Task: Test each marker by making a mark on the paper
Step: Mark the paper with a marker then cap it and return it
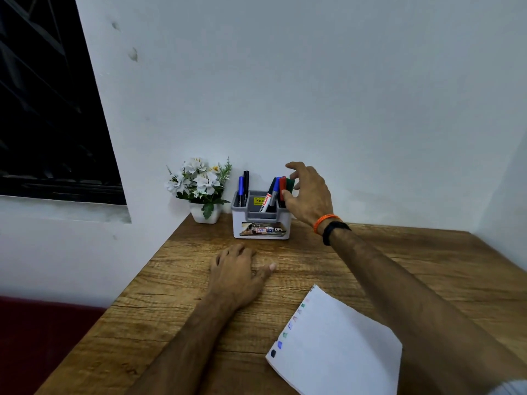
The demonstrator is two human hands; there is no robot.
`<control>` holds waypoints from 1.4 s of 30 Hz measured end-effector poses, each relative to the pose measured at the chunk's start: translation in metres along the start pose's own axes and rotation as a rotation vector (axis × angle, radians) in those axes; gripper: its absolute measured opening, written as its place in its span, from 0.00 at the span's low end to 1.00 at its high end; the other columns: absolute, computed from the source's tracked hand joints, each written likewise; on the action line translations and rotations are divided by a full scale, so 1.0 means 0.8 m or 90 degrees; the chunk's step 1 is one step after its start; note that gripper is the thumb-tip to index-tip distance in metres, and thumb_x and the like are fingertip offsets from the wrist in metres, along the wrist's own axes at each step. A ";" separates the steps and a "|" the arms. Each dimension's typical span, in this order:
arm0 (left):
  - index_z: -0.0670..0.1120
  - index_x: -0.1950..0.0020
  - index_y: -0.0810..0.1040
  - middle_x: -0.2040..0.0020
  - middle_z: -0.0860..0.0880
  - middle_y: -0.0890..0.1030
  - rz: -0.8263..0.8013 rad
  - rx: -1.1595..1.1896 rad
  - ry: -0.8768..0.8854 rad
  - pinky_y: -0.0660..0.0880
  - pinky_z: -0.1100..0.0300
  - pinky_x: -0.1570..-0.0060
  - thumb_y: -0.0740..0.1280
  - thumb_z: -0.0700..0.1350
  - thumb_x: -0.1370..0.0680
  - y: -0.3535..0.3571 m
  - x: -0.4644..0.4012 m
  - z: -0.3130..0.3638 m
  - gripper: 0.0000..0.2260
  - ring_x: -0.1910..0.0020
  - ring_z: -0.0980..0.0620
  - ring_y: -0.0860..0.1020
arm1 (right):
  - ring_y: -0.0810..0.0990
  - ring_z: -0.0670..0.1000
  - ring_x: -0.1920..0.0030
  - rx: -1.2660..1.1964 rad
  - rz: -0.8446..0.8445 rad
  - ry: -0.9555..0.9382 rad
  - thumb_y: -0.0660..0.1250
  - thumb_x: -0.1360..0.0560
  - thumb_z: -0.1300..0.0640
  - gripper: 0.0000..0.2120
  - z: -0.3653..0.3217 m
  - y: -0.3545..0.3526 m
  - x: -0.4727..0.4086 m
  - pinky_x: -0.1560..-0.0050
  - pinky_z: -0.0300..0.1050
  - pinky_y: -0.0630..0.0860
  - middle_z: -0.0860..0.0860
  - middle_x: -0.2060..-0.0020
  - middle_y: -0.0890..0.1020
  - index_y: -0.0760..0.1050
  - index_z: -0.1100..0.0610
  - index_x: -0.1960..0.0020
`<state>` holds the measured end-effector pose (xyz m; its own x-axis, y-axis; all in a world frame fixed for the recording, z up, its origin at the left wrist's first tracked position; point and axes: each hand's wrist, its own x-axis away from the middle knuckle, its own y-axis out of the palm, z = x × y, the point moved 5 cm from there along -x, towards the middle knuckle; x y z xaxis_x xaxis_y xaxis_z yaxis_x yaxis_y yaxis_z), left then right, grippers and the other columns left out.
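Paper (339,343) lies on wooden desk (176,323) against white wall (313,95); left fingers (228,253) flat, right fingers (291,178) pinching red marker (282,187).

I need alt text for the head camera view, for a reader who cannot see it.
A person's right hand reaches the red and green markers standing in a white desk organizer, fingers at their caps. The left hand rests flat on the wooden table. Paper with colour marks along its edge lies nearer; a flower pot stands behind.
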<state>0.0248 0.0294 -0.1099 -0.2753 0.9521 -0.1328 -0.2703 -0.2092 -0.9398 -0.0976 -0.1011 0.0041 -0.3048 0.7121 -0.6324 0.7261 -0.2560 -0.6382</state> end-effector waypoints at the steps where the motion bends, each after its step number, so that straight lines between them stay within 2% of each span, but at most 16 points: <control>1: 0.52 0.28 0.67 0.25 0.49 0.64 0.006 0.002 -0.002 0.55 0.44 0.27 0.53 0.69 0.24 -0.002 -0.001 -0.002 0.31 0.26 0.48 0.61 | 0.79 0.53 0.48 -0.016 0.015 -0.008 0.72 0.28 0.57 0.25 -0.005 -0.002 -0.001 0.45 0.48 0.78 0.52 0.44 0.79 0.70 0.53 0.32; 5: 0.49 0.26 0.65 0.23 0.47 0.61 0.046 -0.032 -0.034 0.54 0.44 0.26 0.52 0.68 0.23 -0.020 -0.005 -0.021 0.32 0.24 0.47 0.58 | 0.80 0.50 0.56 -0.061 -0.006 -0.021 0.70 0.28 0.58 0.15 -0.028 0.009 -0.007 0.50 0.50 0.80 0.48 0.56 0.82 0.76 0.54 0.41; 8: 0.49 0.27 0.65 0.23 0.46 0.61 0.045 -0.043 -0.066 0.54 0.44 0.26 0.52 0.68 0.23 -0.023 -0.007 -0.041 0.32 0.24 0.46 0.58 | 0.81 0.50 0.55 -0.060 -0.067 -0.013 0.69 0.27 0.59 0.15 -0.042 0.030 -0.014 0.48 0.50 0.81 0.48 0.57 0.82 0.77 0.56 0.41; 11: 0.49 0.27 0.66 0.23 0.46 0.62 0.034 -0.042 -0.074 0.53 0.44 0.27 0.50 0.69 0.23 -0.018 -0.009 -0.046 0.32 0.25 0.46 0.59 | 0.81 0.52 0.50 -0.051 -0.120 0.006 0.69 0.27 0.60 0.18 -0.049 0.054 -0.026 0.43 0.49 0.80 0.51 0.54 0.82 0.76 0.59 0.37; 14: 0.49 0.28 0.67 0.24 0.46 0.63 0.045 -0.041 -0.073 0.53 0.44 0.27 0.50 0.69 0.23 -0.017 -0.011 -0.047 0.32 0.25 0.46 0.59 | 0.80 0.57 0.44 -0.029 -0.145 0.029 0.68 0.27 0.60 0.22 -0.054 0.072 -0.042 0.39 0.51 0.77 0.57 0.46 0.82 0.73 0.61 0.34; 19: 0.49 0.28 0.66 0.24 0.46 0.62 0.043 -0.036 -0.076 0.52 0.43 0.27 0.50 0.69 0.23 -0.015 -0.011 -0.048 0.32 0.25 0.46 0.58 | 0.78 0.60 0.43 -0.006 -0.146 0.075 0.69 0.27 0.58 0.21 -0.055 0.094 -0.068 0.44 0.49 0.77 0.61 0.42 0.79 0.72 0.61 0.35; 25: 0.49 0.28 0.66 0.24 0.46 0.62 0.047 -0.040 -0.076 0.52 0.43 0.27 0.50 0.69 0.23 -0.015 -0.012 -0.047 0.32 0.25 0.46 0.58 | 0.76 0.62 0.40 -0.001 -0.137 0.112 0.70 0.25 0.57 0.23 -0.057 0.107 -0.081 0.41 0.51 0.76 0.64 0.39 0.75 0.69 0.65 0.35; 30: 0.49 0.28 0.66 0.24 0.46 0.62 0.050 -0.037 -0.080 0.52 0.43 0.27 0.50 0.69 0.23 -0.014 -0.013 -0.047 0.32 0.25 0.46 0.58 | 0.77 0.62 0.41 0.007 -0.133 0.128 0.72 0.26 0.59 0.25 -0.060 0.115 -0.077 0.44 0.50 0.77 0.64 0.39 0.75 0.67 0.65 0.35; 34: 0.49 0.28 0.66 0.24 0.46 0.62 0.047 -0.039 -0.075 0.53 0.42 0.27 0.50 0.69 0.23 -0.014 -0.012 -0.047 0.33 0.25 0.46 0.59 | 0.81 0.57 0.45 -0.086 -0.087 0.136 0.75 0.29 0.59 0.22 -0.060 0.108 -0.078 0.45 0.48 0.79 0.59 0.46 0.82 0.72 0.61 0.38; 37: 0.49 0.27 0.66 0.24 0.46 0.61 0.043 -0.039 -0.074 0.53 0.42 0.27 0.50 0.69 0.23 -0.015 -0.013 -0.046 0.33 0.25 0.46 0.59 | 0.82 0.50 0.52 -0.176 0.012 0.115 0.77 0.30 0.54 0.14 -0.069 0.073 -0.082 0.45 0.46 0.79 0.52 0.54 0.84 0.80 0.57 0.48; 40: 0.49 0.27 0.65 0.23 0.46 0.61 0.038 -0.043 -0.073 0.53 0.42 0.27 0.50 0.69 0.23 -0.016 -0.012 -0.045 0.33 0.25 0.46 0.58 | 0.80 0.44 0.60 -0.299 0.065 0.105 0.78 0.30 0.53 0.10 -0.080 0.032 -0.077 0.50 0.44 0.81 0.45 0.61 0.82 0.79 0.54 0.54; 42: 0.49 0.27 0.65 0.23 0.47 0.61 0.036 -0.042 -0.076 0.53 0.43 0.26 0.50 0.69 0.23 -0.017 -0.010 -0.044 0.33 0.25 0.46 0.59 | 0.82 0.47 0.58 -0.397 0.057 0.123 0.78 0.31 0.53 0.10 -0.082 0.008 -0.066 0.51 0.48 0.82 0.45 0.62 0.82 0.79 0.53 0.54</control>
<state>0.0630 0.0324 -0.1072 -0.3970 0.9052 -0.1517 -0.1911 -0.2432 -0.9510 -0.0363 -0.0973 0.0621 -0.1529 0.8256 -0.5432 0.9822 0.0662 -0.1759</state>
